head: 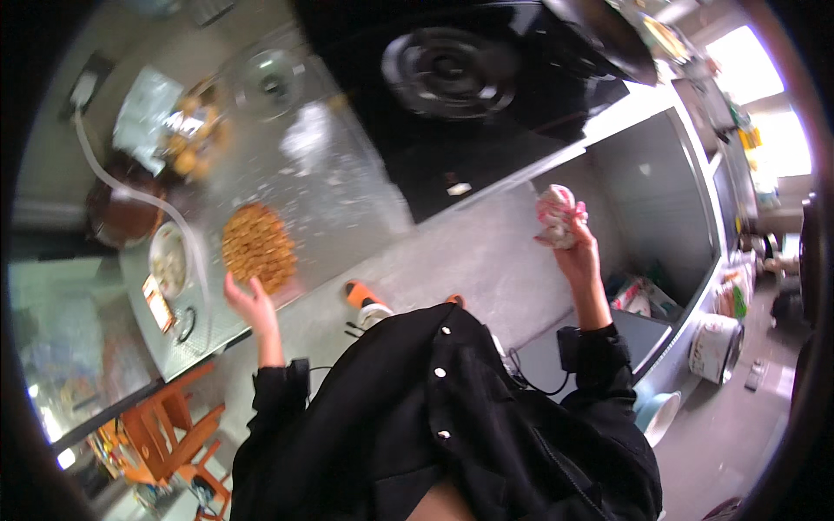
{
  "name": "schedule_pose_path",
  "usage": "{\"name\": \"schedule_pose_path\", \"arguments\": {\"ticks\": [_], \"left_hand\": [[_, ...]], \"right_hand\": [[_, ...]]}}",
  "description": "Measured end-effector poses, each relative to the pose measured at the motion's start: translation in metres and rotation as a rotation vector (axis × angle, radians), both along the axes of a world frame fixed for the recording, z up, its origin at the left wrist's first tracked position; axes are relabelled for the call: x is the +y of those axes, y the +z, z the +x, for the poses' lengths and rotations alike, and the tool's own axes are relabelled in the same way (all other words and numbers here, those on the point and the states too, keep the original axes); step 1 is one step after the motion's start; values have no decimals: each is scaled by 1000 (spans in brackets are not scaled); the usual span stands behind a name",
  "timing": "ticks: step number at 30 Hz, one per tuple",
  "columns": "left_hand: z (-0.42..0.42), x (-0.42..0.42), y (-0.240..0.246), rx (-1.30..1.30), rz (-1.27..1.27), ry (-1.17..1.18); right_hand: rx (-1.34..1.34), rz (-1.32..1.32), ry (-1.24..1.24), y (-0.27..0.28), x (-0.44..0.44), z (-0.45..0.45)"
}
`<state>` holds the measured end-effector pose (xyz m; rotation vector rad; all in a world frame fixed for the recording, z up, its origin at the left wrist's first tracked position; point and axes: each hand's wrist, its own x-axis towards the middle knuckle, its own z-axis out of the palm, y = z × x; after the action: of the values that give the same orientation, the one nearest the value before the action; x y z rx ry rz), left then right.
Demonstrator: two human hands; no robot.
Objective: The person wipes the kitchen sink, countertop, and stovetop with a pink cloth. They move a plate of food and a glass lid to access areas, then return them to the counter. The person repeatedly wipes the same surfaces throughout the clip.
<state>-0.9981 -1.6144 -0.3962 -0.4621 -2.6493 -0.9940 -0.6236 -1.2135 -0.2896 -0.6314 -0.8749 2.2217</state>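
Note:
My right hand (580, 264) grips a crumpled white-and-pink cloth (555, 215), held up to the right of the black cooktop. Its folds hide some of my fingertips. My left hand (253, 307) is at the near edge of a round brown mat with a woven-looking pattern (259, 244) on the metal counter (339, 228). Nothing shows in that hand and its fingers are spread. Whether it touches the mat I cannot tell. Small white scraps and a blurred white heap (306, 137) lie beyond the mat.
A black cooktop (456, 150) with a round burner (449, 68) lies ahead. Left are a bowl (171, 260), a phone (158, 303), a white cable (189, 234), a brown pot (120, 211) and a bag of yellowish items (192, 140). Right is a deep grey recess (658, 202).

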Motion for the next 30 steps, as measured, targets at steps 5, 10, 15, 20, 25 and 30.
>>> {"name": "schedule_pose_path", "arguments": {"ticks": [5, 10, 15, 20, 25, 30], "left_hand": [[123, 89, 15, -34, 27, -149], [212, 195, 12, -107, -45, -497], [242, 278, 1, -310, -184, -814], [254, 358, -51, -604, -660, -1062], [276, 460, -92, -1215, -768, -923], [321, 591, -87, -1181, -663, -827]], "right_hand": [[252, -225, -171, 19, 39, 113], [264, -200, -286, 30, 85, 204], [260, -1, -325, 28, 147, 308], [356, -76, -651, 19, 201, 419], [419, -120, -765, 30, 242, 505], [340, -165, -934, 35, 294, 562]]}}
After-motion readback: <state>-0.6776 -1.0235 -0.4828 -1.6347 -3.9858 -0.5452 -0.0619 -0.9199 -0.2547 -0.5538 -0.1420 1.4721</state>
